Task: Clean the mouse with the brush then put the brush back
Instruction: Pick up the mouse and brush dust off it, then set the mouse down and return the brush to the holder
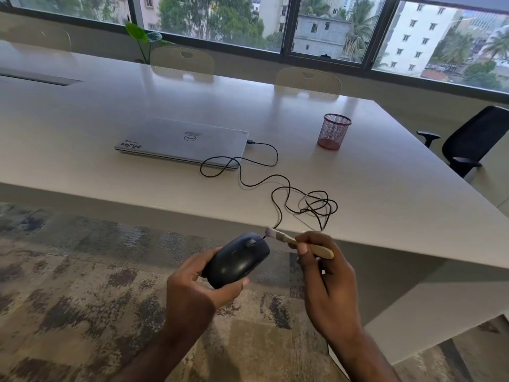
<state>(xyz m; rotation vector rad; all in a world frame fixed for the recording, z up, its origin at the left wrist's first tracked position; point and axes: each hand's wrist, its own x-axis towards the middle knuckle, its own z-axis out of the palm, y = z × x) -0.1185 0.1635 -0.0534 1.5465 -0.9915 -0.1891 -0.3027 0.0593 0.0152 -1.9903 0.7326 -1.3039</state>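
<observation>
Nearest, both hands are raised off the counter's near edge, over the patterned floor. The left hand is wrapped around the black mouse from below and the side, its long axis running away from the person, wheel end farthest. The right hand pinches the wooden handle of the brush, which lies crosswise, bristles pointing left toward the mouse's front. The tips seem to sit just beside the spot where the cable leaves the mouse, though blur makes contact hard to judge. Brushing therefore looks under way, and the next stroke probably calls for the right hand to sweep left across the top. Farther on, the cable loops over the counter to the closed laptop. Toward the far right edge stands the red mesh cup, likely the brush's home, well apart from the hands.
</observation>
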